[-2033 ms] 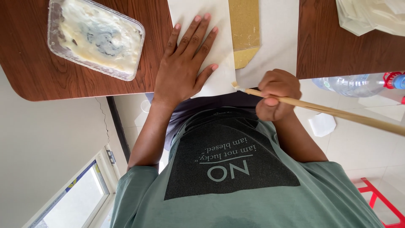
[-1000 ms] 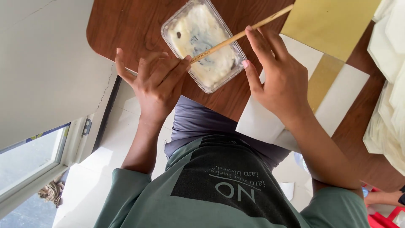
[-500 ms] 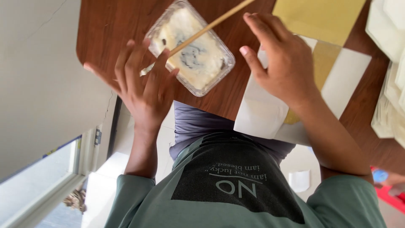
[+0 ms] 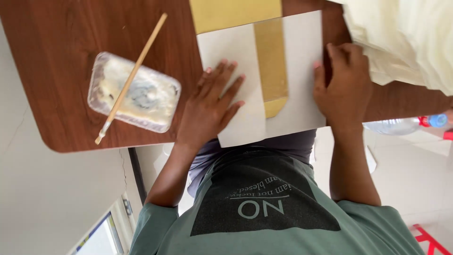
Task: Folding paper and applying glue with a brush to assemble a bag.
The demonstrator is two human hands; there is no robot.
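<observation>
White folded paper sheet with gold strip (image 4: pixel 245 94), upper centre | left hand (image 4: pixel 210 106) flat, fingers spread, pressing it | right hand (image 4: pixel 342 87) curled on its edge | I judge it light, floppy, creasable; hold by edges.

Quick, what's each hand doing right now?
Left hand: open, fingers spread, pressing flat on the white sheet, holding nothing.
Right hand: open, palm down on the same sheet's other edge, gripping nothing.
</observation>
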